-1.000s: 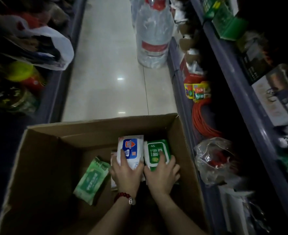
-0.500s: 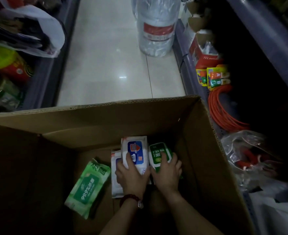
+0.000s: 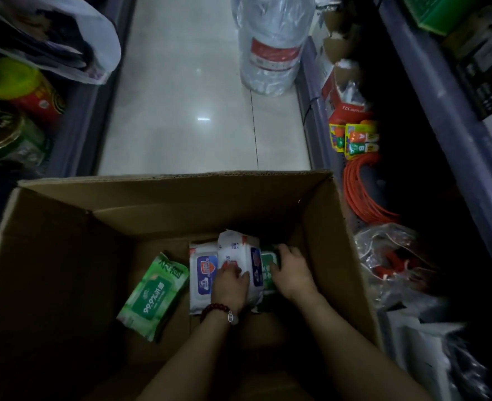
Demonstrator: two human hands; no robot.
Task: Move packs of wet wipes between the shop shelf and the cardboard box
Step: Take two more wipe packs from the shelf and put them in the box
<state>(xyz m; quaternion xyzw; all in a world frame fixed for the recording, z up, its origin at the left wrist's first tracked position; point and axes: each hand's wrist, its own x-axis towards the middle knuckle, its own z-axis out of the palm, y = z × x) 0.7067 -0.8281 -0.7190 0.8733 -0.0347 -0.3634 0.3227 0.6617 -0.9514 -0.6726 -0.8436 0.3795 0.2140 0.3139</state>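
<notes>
Both hands are inside the cardboard box (image 3: 181,198), which stands on the aisle floor between 2 shop shelves. The left hand (image 3: 229,286) lies on a white pack with a blue label (image 3: 239,253), its grip closed over the near part of this pack, which leans on a second white pack (image 3: 202,273) lying flat beside it. The right hand (image 3: 292,272) has its grip curled around a dark green pack (image 3: 267,267) standing on edge at the right of the white ones. A light green pack (image 3: 153,293) lies alone on the box floor, apart from the hands, to the left. In my judgement, the risk here is that the soft packs slide: the leaning white pack may slip from the left hand or fall over, because the film is smooth and it rests on another pack. Also, if both hands lift at once, the green pack may be squeezed and bend. The light is weak, so small text is hard to read. On the light green pack I can read "99.9%" with Chinese characters. A red box (image 3: 346,111) on the right shelf shows letters like "TCL". The water bottle (image 3: 270,44) label cannot be read.
</notes>
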